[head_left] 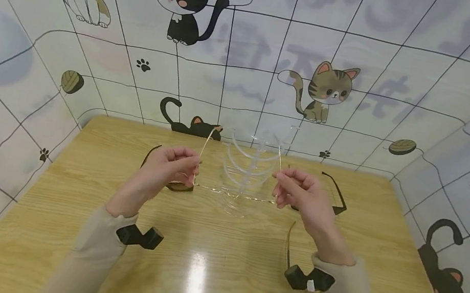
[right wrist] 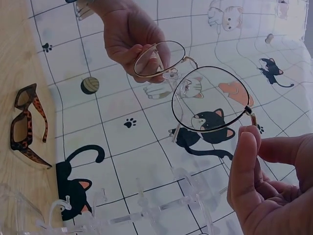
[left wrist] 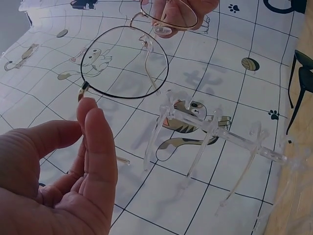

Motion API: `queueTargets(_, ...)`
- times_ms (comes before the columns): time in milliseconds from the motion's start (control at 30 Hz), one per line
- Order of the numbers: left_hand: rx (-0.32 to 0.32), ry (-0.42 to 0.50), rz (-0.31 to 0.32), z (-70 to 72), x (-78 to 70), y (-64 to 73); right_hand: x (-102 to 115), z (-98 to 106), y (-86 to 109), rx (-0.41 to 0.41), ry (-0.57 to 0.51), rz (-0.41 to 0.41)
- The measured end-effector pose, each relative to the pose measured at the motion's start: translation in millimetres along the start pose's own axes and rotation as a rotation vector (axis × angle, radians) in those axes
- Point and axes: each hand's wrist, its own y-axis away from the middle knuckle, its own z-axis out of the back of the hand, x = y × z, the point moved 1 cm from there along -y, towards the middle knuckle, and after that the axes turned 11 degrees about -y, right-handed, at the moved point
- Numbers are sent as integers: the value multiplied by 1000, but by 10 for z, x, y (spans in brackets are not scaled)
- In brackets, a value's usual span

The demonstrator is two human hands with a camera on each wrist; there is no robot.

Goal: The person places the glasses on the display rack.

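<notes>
A pair of thin metal-framed eyeglasses (head_left: 233, 194) with round clear lenses is held level in the air, its temples pointing away toward the back wall. My left hand (head_left: 176, 165) pinches the left temple near its hinge between thumb and fingers. On the other side my right hand (head_left: 302, 191) pinches the right temple the same way. Behind and below the eyeglasses stands a clear plastic display rack (head_left: 250, 164) with several curved arms. In the left wrist view the rack (left wrist: 230, 134) shows as a clear post with branching arms.
Tortoiseshell sunglasses (right wrist: 24, 122) lie on the wooden table (head_left: 211, 288) left of the rack. Black-framed glasses (head_left: 339, 208) lie to the right. Another thin temple (head_left: 288, 243) shows beside my right wrist. A cat-printed sheet (head_left: 262, 42) closes off the back and sides.
</notes>
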Motion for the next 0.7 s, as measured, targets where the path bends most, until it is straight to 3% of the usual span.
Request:
queueTargets(333, 38, 83, -32, -125, -192, -330, 165, 213, -178, -43, -49, 29)
queueTargets(700, -15, 168, 35, -211, -282, -647, 208, 386, -446, -127, -93, -22)
